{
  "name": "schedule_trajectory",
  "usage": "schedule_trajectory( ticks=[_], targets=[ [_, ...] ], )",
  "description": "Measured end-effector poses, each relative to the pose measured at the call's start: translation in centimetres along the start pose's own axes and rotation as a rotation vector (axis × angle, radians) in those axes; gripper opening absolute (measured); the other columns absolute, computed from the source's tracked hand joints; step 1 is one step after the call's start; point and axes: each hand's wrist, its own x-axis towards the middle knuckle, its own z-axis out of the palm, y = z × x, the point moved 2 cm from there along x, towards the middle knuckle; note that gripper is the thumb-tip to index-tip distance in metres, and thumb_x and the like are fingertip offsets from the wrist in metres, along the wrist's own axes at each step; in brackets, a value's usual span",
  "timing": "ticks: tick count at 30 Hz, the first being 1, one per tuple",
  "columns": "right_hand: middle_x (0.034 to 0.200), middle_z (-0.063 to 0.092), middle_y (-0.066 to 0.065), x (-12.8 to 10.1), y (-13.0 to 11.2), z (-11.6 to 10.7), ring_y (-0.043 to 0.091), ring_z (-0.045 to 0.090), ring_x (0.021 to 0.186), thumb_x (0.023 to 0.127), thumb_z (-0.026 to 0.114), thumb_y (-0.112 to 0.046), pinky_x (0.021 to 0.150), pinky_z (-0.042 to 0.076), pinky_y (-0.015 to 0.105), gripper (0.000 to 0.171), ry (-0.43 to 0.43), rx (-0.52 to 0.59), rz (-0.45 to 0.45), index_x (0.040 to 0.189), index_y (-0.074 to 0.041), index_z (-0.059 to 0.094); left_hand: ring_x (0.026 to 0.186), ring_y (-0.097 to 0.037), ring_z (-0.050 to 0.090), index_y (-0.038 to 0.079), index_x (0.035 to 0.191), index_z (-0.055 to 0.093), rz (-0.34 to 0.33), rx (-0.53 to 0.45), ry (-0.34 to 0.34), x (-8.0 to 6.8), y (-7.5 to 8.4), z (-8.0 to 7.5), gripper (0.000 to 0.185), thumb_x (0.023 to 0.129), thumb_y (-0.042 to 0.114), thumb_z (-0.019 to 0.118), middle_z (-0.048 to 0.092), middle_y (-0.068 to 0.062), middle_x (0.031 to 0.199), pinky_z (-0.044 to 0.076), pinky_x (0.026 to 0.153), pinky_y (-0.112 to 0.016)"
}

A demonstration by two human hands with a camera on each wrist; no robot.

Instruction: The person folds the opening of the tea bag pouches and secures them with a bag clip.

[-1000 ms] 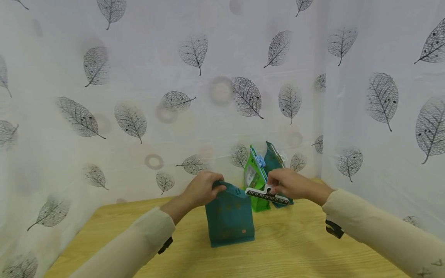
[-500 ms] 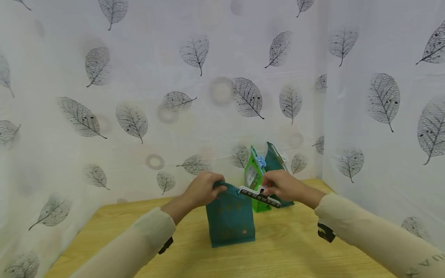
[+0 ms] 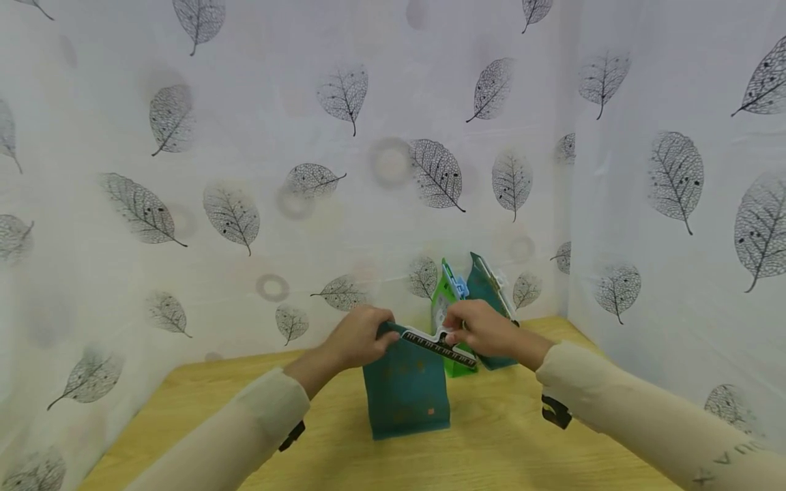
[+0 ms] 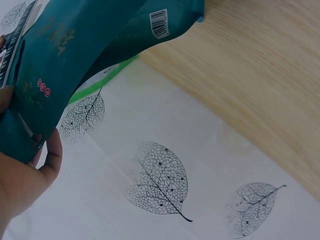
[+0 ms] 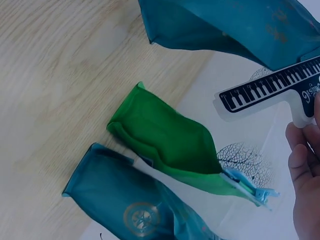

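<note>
A teal pouch bag (image 3: pixel 407 395) stands upright on the table, its top edge folded. My left hand (image 3: pixel 359 337) pinches the left end of that top between thumb and fingers. With my right hand (image 3: pixel 485 331) I grip the handle of a white clip (image 3: pixel 437 346) printed with black piano keys. The clip lies slantwise along the bag's top, its left end close to my left thumb. In the right wrist view, the other end of the clip (image 5: pixel 270 87) juts past the bag (image 5: pixel 225 25). Whether its jaws enclose the fold I cannot tell.
Behind and to the right stand a green bag (image 5: pixel 165 135) with a blue clip (image 3: pixel 458 285) and another teal bag (image 5: pixel 117 190) with a whitish clip (image 3: pixel 496 281). A leaf-patterned curtain (image 3: pixel 387 225) borders the wooden table (image 3: pixel 510 436) at the back and sides.
My right hand has moved left with the piano clip, bringing it along the teal bag's top up to the left thumb. My left hand and the bag have stayed about in place.
</note>
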Motion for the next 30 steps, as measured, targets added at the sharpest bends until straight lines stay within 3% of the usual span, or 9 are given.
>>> schedule_trajectory(
  ticks=[5,10,14,23,30],
  targets=[
    [0.083,0.065,-0.002,0.6,-0.4,0.3,0.01,0.062,0.075,0.086,0.076,-0.009,0.069,0.053,0.028,0.015,0.009,-0.011,-0.006,0.089,-0.011,0.061,0.071,-0.013,0.054,0.007,0.095,0.068,-0.046,-0.024,-0.015,0.0,-0.1,0.0,0.011,0.087,0.014,0.071,0.066,-0.002,0.082,0.046,0.065,-0.031],
    [0.082,0.064,-0.002,1.2,-0.9,0.1,0.01,0.061,0.075,0.086,0.077,-0.01,0.068,0.053,0.027,0.016,0.023,-0.024,-0.012,0.089,-0.011,0.061,0.065,-0.013,0.05,0.007,0.11,0.057,-0.105,-0.092,-0.026,0.0,0.1,0.0,0.028,0.085,0.01,0.071,0.06,-0.002,0.079,0.045,0.064,-0.031],
    [0.083,0.064,-0.001,2.0,-1.6,-0.1,0.012,0.061,0.075,0.086,0.077,-0.012,0.069,0.053,0.029,0.016,0.036,-0.026,-0.036,0.089,-0.01,0.062,0.057,-0.012,0.046,0.007,0.116,0.053,-0.109,-0.111,-0.016,0.1,0.2,0.0,0.037,0.084,0.01,0.073,0.06,-0.003,0.075,0.042,0.057,-0.029],
    [0.087,0.063,0.0,3.0,-2.6,-0.1,0.011,0.058,0.077,0.09,0.073,-0.014,0.071,0.051,0.029,0.013,0.003,0.015,0.011,0.096,-0.009,0.062,0.061,-0.012,0.052,0.006,0.124,0.052,-0.109,-0.138,-0.029,0.1,0.1,0.0,0.047,0.084,0.011,0.075,0.063,-0.003,0.078,0.047,0.061,-0.029],
    [0.089,0.066,0.0,2.6,-1.9,-0.1,0.009,0.06,0.079,0.094,0.071,-0.02,0.068,0.052,0.026,0.02,-0.012,0.095,0.034,0.108,-0.007,0.066,0.055,-0.011,0.051,0.008,0.131,0.048,-0.136,-0.167,-0.064,0.0,-0.5,-0.2,0.052,0.087,0.016,0.075,0.062,-0.001,0.075,0.046,0.058,-0.03]
  ],
)
